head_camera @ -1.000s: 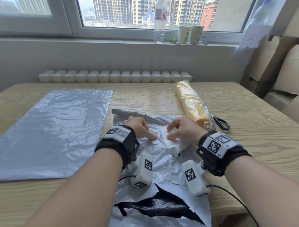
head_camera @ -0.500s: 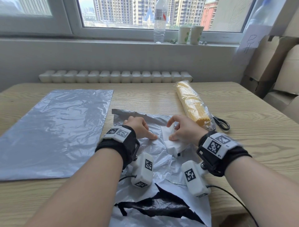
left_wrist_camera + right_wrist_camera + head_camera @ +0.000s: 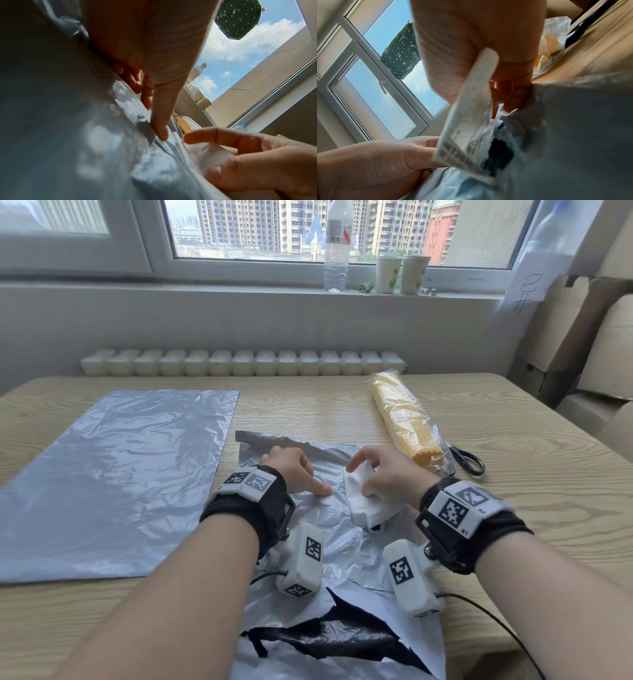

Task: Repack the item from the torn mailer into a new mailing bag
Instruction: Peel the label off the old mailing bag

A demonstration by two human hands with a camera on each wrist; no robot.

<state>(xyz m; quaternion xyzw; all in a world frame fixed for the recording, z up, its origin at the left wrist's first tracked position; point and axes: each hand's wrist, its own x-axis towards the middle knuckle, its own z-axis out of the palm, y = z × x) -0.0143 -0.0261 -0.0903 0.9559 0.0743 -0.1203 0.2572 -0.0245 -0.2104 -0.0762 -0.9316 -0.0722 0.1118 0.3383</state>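
Note:
The torn mailer (image 3: 329,546), crumpled grey film with a black-lined tear near me, lies in front of me. My left hand (image 3: 294,474) holds it down: thumb flat on the film (image 3: 159,121), fingers curled at a fold. My right hand (image 3: 380,474) pinches a white printed label (image 3: 359,501) and has its far end peeled up off the mailer (image 3: 471,108); the near end still sticks. The item, a clear pack of yellow spaghetti (image 3: 407,419), lies to the right of the mailer. The new mailing bag (image 3: 113,481) lies flat at the left.
Black scissors (image 3: 467,462) sit at the near end of the spaghetti pack. The wooden table (image 3: 513,491) ends close to my body. A water bottle (image 3: 337,251) and two paper cups stand on the sill; cardboard boxes (image 3: 599,354) are stacked at the right.
My right hand has lifted the label's far end higher off the mailer. My left hand has stayed in place.

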